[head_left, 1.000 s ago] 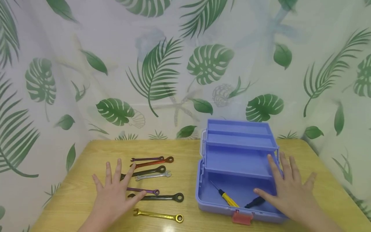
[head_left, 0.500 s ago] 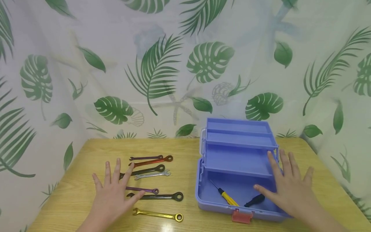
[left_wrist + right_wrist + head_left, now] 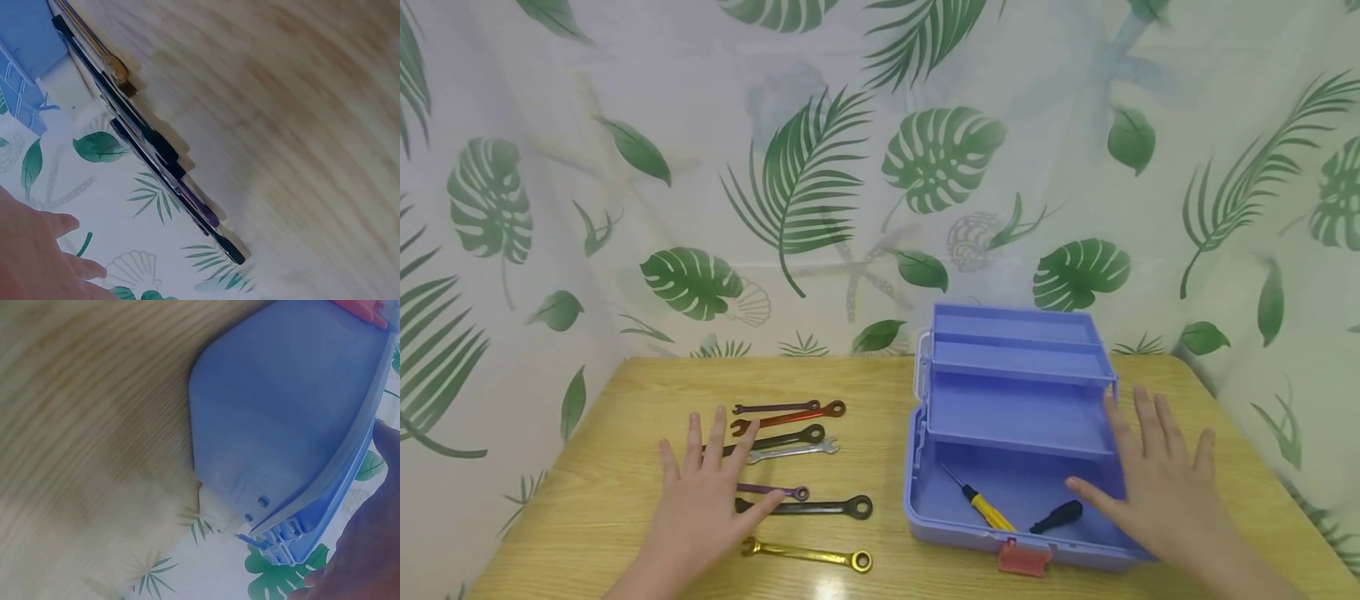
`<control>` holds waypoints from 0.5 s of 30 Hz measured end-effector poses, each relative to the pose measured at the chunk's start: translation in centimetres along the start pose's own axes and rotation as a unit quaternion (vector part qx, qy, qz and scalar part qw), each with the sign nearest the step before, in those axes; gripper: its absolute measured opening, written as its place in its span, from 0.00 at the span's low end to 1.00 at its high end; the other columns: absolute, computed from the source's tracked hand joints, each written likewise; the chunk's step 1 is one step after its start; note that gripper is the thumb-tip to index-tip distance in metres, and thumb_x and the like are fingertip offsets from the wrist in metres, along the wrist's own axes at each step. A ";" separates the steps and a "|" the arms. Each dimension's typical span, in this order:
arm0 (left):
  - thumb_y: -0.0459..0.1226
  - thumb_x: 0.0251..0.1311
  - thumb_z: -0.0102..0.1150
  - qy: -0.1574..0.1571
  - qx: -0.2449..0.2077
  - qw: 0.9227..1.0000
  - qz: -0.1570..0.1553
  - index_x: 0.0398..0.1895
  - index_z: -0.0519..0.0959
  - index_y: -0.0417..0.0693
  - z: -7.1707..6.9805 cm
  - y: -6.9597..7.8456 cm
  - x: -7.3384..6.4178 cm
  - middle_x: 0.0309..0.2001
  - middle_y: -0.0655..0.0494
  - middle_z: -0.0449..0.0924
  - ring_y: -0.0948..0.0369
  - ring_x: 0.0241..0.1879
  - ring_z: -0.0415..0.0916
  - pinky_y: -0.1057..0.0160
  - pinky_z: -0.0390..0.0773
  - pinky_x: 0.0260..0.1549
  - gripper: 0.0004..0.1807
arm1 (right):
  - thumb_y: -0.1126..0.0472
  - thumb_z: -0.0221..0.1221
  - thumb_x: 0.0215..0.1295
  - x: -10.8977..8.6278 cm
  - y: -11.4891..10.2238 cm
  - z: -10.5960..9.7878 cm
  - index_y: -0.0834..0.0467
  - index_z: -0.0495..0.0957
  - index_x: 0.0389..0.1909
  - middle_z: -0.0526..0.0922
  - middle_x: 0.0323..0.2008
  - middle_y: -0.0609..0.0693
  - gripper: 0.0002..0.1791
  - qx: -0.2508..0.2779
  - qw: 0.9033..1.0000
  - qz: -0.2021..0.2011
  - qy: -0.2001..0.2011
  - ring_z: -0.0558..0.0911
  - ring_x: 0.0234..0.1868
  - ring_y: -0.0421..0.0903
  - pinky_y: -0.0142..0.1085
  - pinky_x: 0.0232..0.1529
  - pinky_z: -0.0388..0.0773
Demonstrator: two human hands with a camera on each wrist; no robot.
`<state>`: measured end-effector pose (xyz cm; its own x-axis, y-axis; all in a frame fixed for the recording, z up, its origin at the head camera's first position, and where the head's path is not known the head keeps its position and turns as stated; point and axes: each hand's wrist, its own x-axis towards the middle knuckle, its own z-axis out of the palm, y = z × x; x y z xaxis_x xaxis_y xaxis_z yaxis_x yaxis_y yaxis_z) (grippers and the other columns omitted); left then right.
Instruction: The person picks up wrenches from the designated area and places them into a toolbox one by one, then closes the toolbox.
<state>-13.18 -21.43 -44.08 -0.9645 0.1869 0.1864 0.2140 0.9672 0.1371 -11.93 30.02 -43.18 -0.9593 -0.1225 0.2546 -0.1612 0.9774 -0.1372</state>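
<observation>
My left hand (image 3: 696, 504), fingers spread and holding nothing, hovers over the left ends of several wrenches. From front to back lie a gold wrench (image 3: 808, 553), a long black one (image 3: 820, 507), a purple one (image 3: 778, 490), a silver one (image 3: 797, 451), another black wrench (image 3: 782, 438), a red one (image 3: 793, 416) and a small dark purple one (image 3: 775, 407). On the right, my right hand (image 3: 1168, 492) is spread over the right side of an opened blue toolbox (image 3: 955, 535). Inside its base are a yellow-handled screwdriver (image 3: 988, 507) and a black-handled tool (image 3: 1058, 517).
Stepped trays (image 3: 1015, 404) rise at the toolbox's back, and a red latch (image 3: 1024, 559) hangs at its front. Everything stands on a wooden table (image 3: 865, 575). A leaf-patterned cloth (image 3: 820, 333) hangs behind the table's back edge.
Both hands have shifted slightly to the right, their fingers still spread. The head view has moved a little; the wrenches and toolbox stay in place.
</observation>
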 end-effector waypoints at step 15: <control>0.69 0.66 0.59 -0.012 -0.022 0.998 0.065 0.84 0.61 0.58 1.3 3.3 1.6 0.86 0.40 0.46 0.33 0.85 0.39 0.21 0.48 0.76 0.49 | 0.29 0.65 0.63 -1.5 1.2 -0.1 0.63 0.45 0.86 0.45 0.82 0.77 0.65 -0.006 1.000 -0.001 0.016 0.44 0.83 0.76 0.83 0.72 0.30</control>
<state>-14.20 -17.70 -44.62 -0.9317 0.3138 0.1829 0.3427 0.9263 0.1565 -10.65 31.41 -43.68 -0.9513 -0.1184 0.2847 -0.1594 0.9792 -0.1255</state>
